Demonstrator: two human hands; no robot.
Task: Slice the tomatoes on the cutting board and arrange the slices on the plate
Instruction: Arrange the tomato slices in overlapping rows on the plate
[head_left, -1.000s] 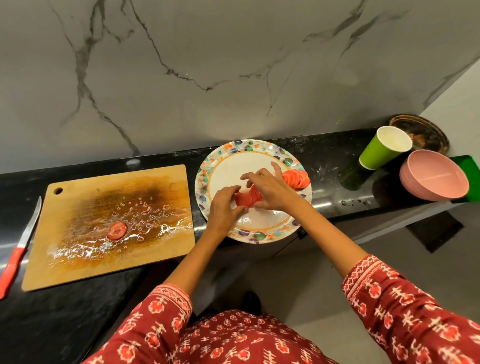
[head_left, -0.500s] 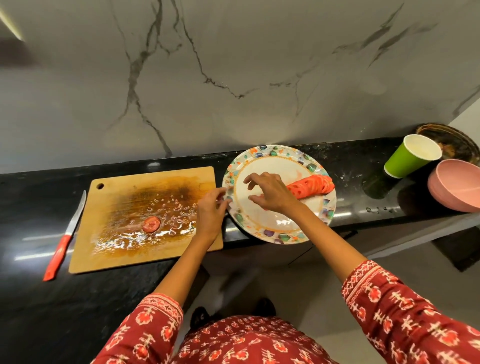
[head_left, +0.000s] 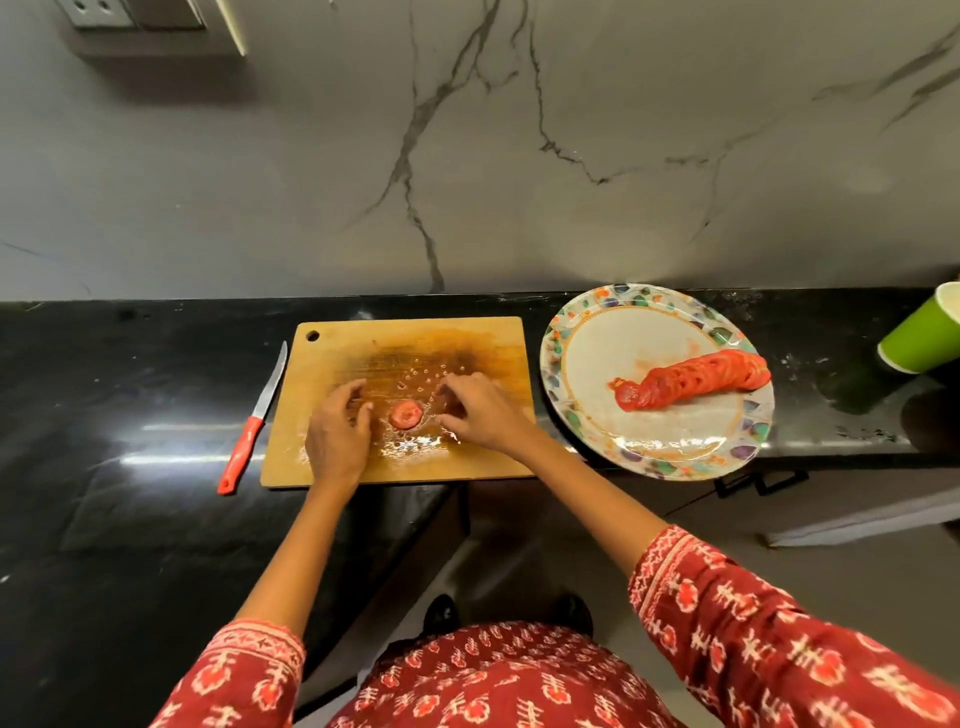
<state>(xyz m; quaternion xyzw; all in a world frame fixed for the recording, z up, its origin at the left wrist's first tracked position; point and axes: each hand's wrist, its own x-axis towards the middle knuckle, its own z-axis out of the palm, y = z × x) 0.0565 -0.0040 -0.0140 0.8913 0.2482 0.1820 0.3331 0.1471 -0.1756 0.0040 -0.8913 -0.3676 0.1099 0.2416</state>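
1 head view, looking steeply down at the counter (head_left: 104, 415); edges perhaps distorted.

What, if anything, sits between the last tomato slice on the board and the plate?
Only the right hand, resting on the cutting board beside the slice. Beyond it, bare board and counter lead to the plate.

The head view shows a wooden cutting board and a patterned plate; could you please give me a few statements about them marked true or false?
1. One round tomato slice lies on the wooden cutting board. True.
2. The red-handled knife is in the right hand. False: it lies on the black counter, left of the board.
3. A row of overlapping tomato slices lies on the floral-rimmed plate. True.
4. The left hand is over the plate. False: both hands are over the board.
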